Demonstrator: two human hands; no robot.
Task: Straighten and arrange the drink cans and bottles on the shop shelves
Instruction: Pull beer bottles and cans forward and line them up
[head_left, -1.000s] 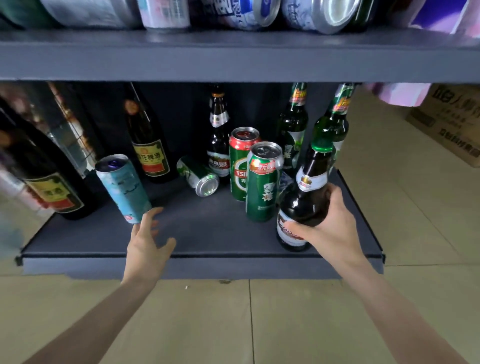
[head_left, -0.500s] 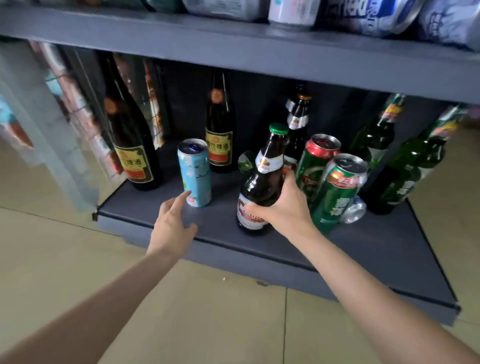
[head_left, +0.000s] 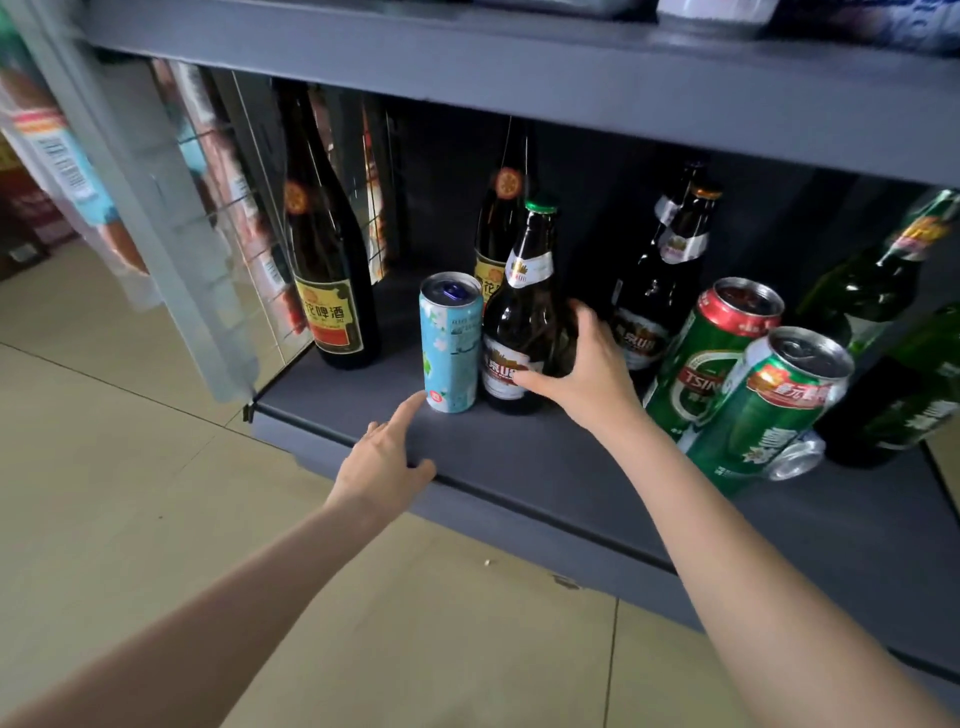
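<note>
On the bottom shelf (head_left: 519, 467) of a grey shop rack, a tall dark bottle (head_left: 324, 270) with a yellow label stands at far left. The person's left hand (head_left: 382, 465) lies relaxed, holding nothing, its forefinger reaching the base of an upright pale-blue can (head_left: 451, 345). Just beside that can, the right hand (head_left: 587, 371) grips a brown beer bottle (head_left: 519, 317) with a green cap, standing upright. Farther right stand another dark bottle (head_left: 660, 280), a red-topped green can (head_left: 714, 353), a second green can (head_left: 769, 410) and green bottles (head_left: 878, 291).

Glossy glass bottle (head_left: 519, 322), metal can (head_left: 451, 343), matt shelf (head_left: 545, 467).
</note>
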